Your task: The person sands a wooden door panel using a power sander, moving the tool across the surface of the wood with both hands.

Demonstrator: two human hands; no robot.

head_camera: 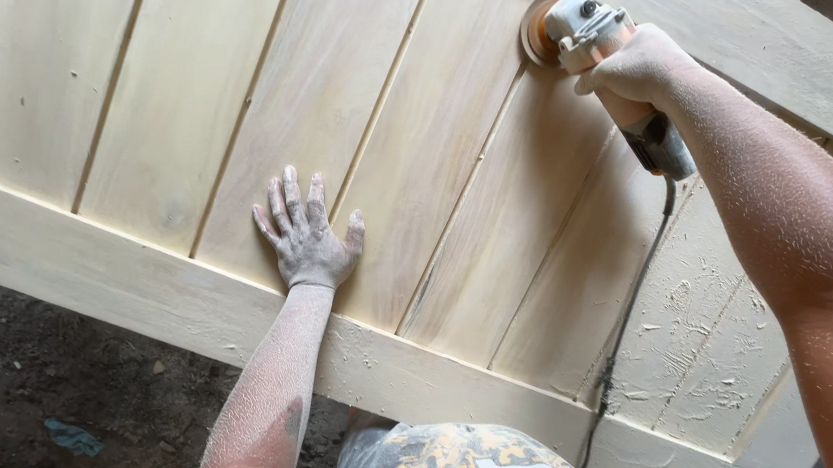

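Observation:
A large pale wooden door with grooved planks and a raised frame lies flat below me. My left hand, coated in sawdust, rests flat on a plank with its fingers spread. My right hand grips a grey and orange angle grinder. The grinder's orange sanding disc touches the planks close to the door's far rail. A black power cord trails from the grinder's back end across the door toward me.
Dark dirt floor with scraps lies beyond the door's left edge. A blue scrap lies on it. My patterned yellow and black clothing shows at the bottom. Wood shavings dot the door's lower right corner.

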